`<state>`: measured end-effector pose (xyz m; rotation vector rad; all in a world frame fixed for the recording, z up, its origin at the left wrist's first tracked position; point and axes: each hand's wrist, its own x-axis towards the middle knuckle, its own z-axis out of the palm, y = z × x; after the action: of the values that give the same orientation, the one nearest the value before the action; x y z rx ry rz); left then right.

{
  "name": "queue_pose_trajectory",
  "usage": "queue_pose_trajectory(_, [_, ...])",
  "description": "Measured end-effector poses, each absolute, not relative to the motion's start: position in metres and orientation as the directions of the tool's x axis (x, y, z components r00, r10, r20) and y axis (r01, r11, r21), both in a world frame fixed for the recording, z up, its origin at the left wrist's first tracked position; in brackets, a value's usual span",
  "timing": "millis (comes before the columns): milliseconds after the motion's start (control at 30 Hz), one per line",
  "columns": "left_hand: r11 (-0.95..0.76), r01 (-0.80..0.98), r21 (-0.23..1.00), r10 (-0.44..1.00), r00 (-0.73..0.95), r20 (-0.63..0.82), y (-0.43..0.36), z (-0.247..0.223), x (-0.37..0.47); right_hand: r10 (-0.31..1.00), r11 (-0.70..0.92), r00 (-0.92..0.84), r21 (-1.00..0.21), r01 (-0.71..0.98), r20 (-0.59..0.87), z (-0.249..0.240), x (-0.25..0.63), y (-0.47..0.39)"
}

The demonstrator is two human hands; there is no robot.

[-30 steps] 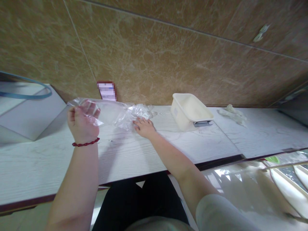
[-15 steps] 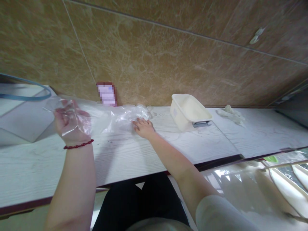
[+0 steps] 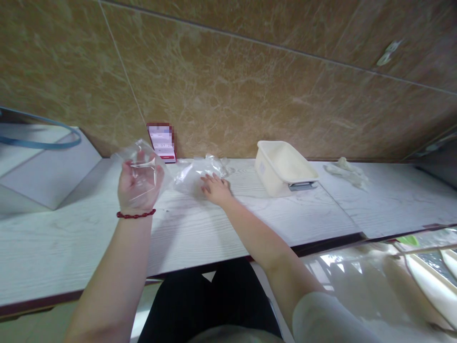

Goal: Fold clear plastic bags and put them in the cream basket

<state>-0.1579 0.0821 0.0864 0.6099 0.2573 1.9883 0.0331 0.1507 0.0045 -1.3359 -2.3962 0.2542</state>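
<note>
Clear plastic film lies crumpled on the white wood-grain counter, near the wall. Its left end is raised around my left hand, whose fingers are curled on the film and show through it. A red braided bracelet circles that wrist. My right hand rests on the right part of the film with its fingers spread, pressing it against the counter. Between the hands the film is loosely bunched.
A phone leans on the brown marbled wall. A cream bin stands right of my hands, with crumpled plastic beyond it. At left are a white box and a blue strap.
My left hand has moved right, toward my right hand, bringing the film's left end with it. The stretched film between them has bunched up. My right hand has stayed nearly in place.
</note>
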Motion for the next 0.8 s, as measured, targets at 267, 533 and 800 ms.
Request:
queue_pose_trajectory(267, [-0.402, -0.642, 0.652, 0.915, -0.270, 0.299, 0.082, 0.082, -0.138, 0.746, 0.663, -0.358, -0.569, 0.487, 0.562, 0.029, 0.043, 0.136])
queue_pose_trajectory(533, [-0.445, -0.248, 0.861, 0.876, -0.323, 0.359, 0.083, 0.065, -0.117, 0.680, 0.705, -0.410, -0.696, 0.136, 0.608, 0.045, 0.035, 0.106])
queue_pose_trajectory(800, [-0.393, 0.196, 0.899, 0.920, 0.071, 0.386, 0.078, 0.059, -0.108, 0.641, 0.766, -0.391, -0.582, 0.272, 0.661, 0.051, 0.048, 0.116])
